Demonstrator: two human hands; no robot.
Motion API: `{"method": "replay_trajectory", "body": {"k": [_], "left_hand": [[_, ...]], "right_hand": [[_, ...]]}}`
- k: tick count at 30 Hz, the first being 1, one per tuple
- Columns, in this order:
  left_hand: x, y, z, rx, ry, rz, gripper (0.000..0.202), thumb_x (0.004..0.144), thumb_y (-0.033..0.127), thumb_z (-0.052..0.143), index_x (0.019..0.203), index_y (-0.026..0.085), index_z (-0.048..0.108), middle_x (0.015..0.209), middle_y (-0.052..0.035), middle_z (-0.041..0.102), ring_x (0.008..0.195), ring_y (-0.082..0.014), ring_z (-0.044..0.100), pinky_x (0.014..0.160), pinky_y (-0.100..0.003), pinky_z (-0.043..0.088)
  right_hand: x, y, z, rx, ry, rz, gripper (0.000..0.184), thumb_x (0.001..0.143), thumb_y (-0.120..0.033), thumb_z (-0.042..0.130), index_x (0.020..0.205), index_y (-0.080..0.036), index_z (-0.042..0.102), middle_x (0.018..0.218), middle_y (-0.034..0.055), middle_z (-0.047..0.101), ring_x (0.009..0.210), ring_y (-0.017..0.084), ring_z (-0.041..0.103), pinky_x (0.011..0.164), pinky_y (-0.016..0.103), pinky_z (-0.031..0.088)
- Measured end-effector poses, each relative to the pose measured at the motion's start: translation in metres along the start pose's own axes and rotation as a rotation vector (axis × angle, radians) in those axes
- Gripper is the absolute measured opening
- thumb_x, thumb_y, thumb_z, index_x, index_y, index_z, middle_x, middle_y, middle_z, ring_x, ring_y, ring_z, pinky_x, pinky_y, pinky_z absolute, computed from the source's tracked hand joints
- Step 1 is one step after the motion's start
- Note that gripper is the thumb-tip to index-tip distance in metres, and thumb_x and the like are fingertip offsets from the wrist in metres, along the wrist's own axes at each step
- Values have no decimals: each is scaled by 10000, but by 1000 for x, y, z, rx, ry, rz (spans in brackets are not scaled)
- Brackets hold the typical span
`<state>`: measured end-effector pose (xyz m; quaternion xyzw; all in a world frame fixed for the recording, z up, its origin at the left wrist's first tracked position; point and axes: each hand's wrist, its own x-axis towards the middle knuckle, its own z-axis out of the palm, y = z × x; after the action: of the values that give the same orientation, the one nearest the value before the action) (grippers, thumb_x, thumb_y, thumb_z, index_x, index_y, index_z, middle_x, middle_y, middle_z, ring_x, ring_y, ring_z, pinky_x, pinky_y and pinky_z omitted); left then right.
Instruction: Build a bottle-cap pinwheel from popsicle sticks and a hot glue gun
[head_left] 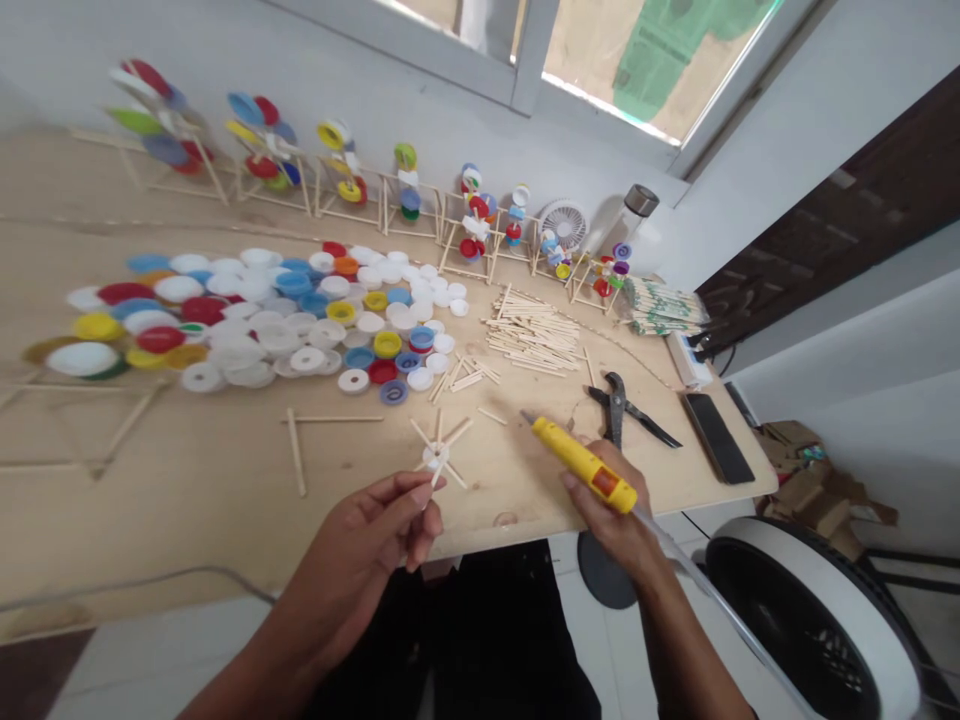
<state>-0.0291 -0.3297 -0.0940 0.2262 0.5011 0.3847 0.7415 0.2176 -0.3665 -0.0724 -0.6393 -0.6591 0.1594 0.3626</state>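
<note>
Between the thumb and fingers of my left hand point(382, 520) is one spoke of a small wheel point(436, 456), a white round hub with several short wooden sticks fanning out. My right hand point(615, 500) is wrapped round a yellow hot glue gun point(581, 462), pen-shaped, its dark nozzle pointing up and left, apart from the wheel. A pale cord point(720, 600) runs from its rear end. A short loose stick point(492, 416) lies between wheel and nozzle. Two longer sticks point(298, 455) meet in a corner left of the wheel.
Colourful bottle caps point(277, 330) cover the left table; a stick pile point(532, 330) lies centre. Cap-wheel models on stick frames point(409, 195) line the wall, near a small fan point(564, 225) and a bottle point(634, 215). Pliers point(616, 405) and a phone point(716, 437) lie right.
</note>
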Motion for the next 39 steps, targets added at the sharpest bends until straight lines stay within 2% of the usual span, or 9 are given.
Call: {"method": "replay_trajectory", "body": {"k": [5,12,16,24,27,31,33,36,39], "left_hand": [[-2,3,1,4,15,0,390,501,437,903,713,170,713,524,-7,645,424,-99,467,414,-232,341],[-3,-3,2,-1,19,12,386,500,435,916,702,181,707,528,-5,652,431,-105,479,427,-236,363],[-2,-6,3,4,3,2,402,514,451,921,719,171,718,538,-11,653,444,-102,479,432,-234,363],[-1,-6,8,-64,-3,-22,438,493,431,938,762,157,725,577,-12,661,475,-98,496,470,-235,387],[1,-7,8,-80,16,-6,434,489,411,940,767,154,729,595,-19,670,494,-100,502,485,-239,394],[2,-10,8,-91,16,8,437,501,423,944,776,156,735,616,-27,684,514,-106,515,500,-240,404],[3,-11,9,-93,4,13,427,513,435,944,763,160,733,622,-30,690,517,-105,518,503,-238,410],[2,-12,10,-102,-29,23,403,521,441,944,729,169,731,632,-26,695,521,-101,526,509,-230,426],[-1,-12,10,-95,-71,45,377,539,449,934,702,170,739,649,-25,696,531,-101,539,515,-226,446]], "right_hand": [[2,52,-23,-319,199,-45,135,909,-364,540,917,-237,584,852,66,640,791,249,598,710,370,465],[2,118,-50,-730,217,-123,190,930,-211,462,1059,-191,600,983,139,669,931,304,572,831,429,425],[4,134,-56,-853,139,-123,257,910,-121,470,1109,-174,623,1070,160,667,1024,318,553,859,427,405],[8,139,-65,-835,4,-143,372,838,-160,536,1204,-152,601,1197,177,652,1108,334,559,905,450,427],[4,127,-76,-776,4,-118,472,811,-172,540,1280,-159,588,1270,175,639,1187,355,547,942,496,439],[-4,77,-61,-504,235,-60,291,901,-215,516,1147,-200,670,1139,149,699,1112,323,609,978,521,461],[-8,39,-34,-186,218,-37,203,935,-247,538,1059,-230,698,1079,113,723,1072,282,645,969,474,494],[-8,-12,18,257,-30,14,159,948,-273,578,984,-239,729,1018,77,741,998,230,685,908,391,536],[-4,-42,64,520,-91,88,133,918,-294,630,925,-230,747,912,55,736,891,197,691,819,337,551]]}}
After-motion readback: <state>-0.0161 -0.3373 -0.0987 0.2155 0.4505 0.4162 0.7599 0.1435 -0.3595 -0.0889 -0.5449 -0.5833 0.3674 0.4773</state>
